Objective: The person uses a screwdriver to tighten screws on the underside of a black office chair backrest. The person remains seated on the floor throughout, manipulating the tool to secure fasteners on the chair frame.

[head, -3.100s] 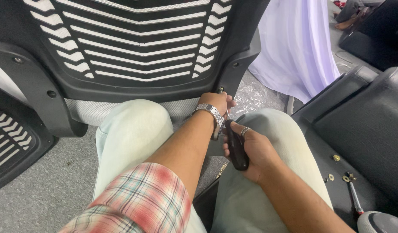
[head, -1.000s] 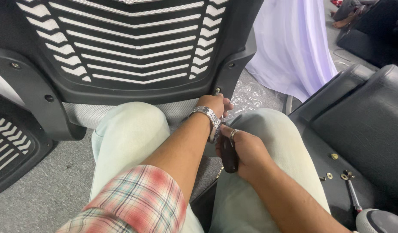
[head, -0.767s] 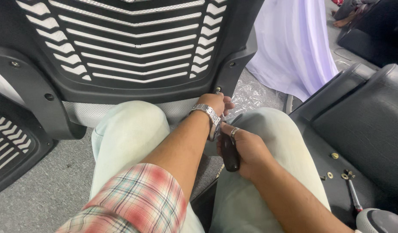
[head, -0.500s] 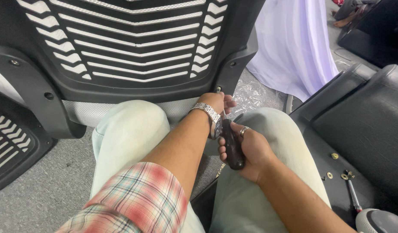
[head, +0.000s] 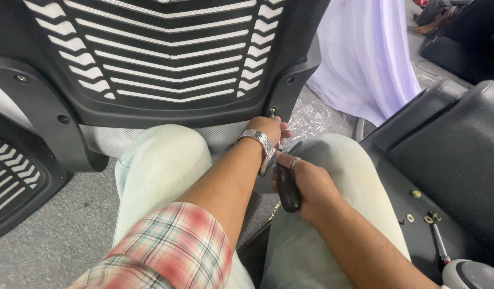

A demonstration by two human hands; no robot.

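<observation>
A black office-chair back point(head: 161, 59) with white slotted ribs stands against my knees. My right hand point(head: 306, 184) grips the dark handle of a screwdriver point(head: 287, 187), which points up toward the chair back's lower right corner point(head: 272, 111). My left hand point(head: 271, 128), with a metal watch on its wrist, reaches to that same corner with its fingers at the tool's tip. The tip itself and the screw are hidden behind the left hand.
A black padded seat cushion point(head: 450, 160) lies at the right with brass screws point(head: 416, 194) and another screwdriver point(head: 438, 238) on it. Crumpled clear plastic point(head: 311, 115) and a white cloth point(head: 364, 59) lie beyond. Another chair back point(head: 11, 171) sits at the left on grey carpet.
My right hand has shifted a little around the screwdriver handle, down and back up, as if turning it. The left hand has stayed at the chair's corner.
</observation>
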